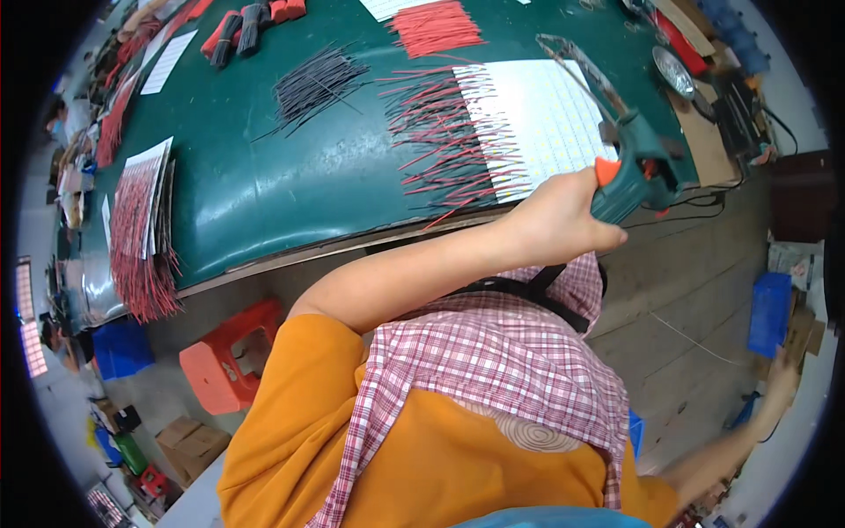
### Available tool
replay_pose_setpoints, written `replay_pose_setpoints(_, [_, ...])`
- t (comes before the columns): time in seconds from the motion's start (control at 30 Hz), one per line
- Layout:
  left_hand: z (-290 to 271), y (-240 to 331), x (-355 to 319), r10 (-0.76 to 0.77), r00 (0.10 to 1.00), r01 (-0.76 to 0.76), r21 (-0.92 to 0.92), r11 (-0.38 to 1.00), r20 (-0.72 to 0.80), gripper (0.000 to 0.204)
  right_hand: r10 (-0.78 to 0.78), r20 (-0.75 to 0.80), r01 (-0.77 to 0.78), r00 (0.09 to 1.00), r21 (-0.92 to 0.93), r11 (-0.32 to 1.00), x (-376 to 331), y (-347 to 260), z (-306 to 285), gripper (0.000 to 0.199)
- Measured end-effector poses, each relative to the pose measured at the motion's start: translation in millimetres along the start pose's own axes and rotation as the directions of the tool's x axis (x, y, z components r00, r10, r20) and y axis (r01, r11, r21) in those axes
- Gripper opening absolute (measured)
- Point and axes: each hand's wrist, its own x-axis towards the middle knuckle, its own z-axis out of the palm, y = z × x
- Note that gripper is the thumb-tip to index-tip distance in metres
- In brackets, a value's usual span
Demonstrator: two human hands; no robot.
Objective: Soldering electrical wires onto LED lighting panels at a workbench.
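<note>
My left hand (568,211) reaches across my body to the right and is closed on the handle of a green soldering gun (629,172) with an orange trigger. The gun's metal front arm points to the far left over a white panel sheet (559,114). Red and black wires (440,141) stick out from the sheet's left edge in a dense row. My right hand (782,378) is stretched far out to the right, near a blue bin (770,312) and some cardboard. It is smeared by motion, so its fingers cannot be made out.
The green-topped table (290,189) bears loose black wires (317,84), loose red wires (436,28) and bundled wires (238,33). A stack of wired panels (145,220) overhangs the table's left end. A metal dish (673,70) lies far right. A red stool (229,361) stands below.
</note>
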Motion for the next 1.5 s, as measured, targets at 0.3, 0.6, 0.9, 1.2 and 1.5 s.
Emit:
replay_pose_setpoints(0.3, [19,-24,7,-0.139,0.983,0.075,0.425,0.902,0.122,0.044,-0.506,0.553,-0.696,0.662,0.705,-0.14,-85,-253,181,0.052])
replay_pose_setpoints(0.6, [-192,-21,84,0.297,0.887,0.201,0.874,0.443,-0.354,0.02,-0.428,0.603,-0.739,0.673,0.558,-0.378,-25,-253,215,0.038])
replay_pose_setpoints(0.9, [-260,-61,145,0.051,0.941,0.329,0.941,0.077,-0.333,0.02,-0.535,0.574,-0.77,0.62,0.576,-0.275,-6,-255,233,0.038])
replay_pose_setpoints(1.2, [-267,-53,159,0.184,0.954,0.228,0.972,0.063,-0.236,0.02,-0.568,0.569,-0.775,0.595,0.594,-0.217,-1,-264,237,0.04])
replay_pose_setpoints(1.5, [-271,-44,159,0.02,0.917,0.352,0.832,0.429,-0.398,0.017,-0.567,0.572,-0.775,0.593,0.596,-0.21,-4,-266,235,0.035])
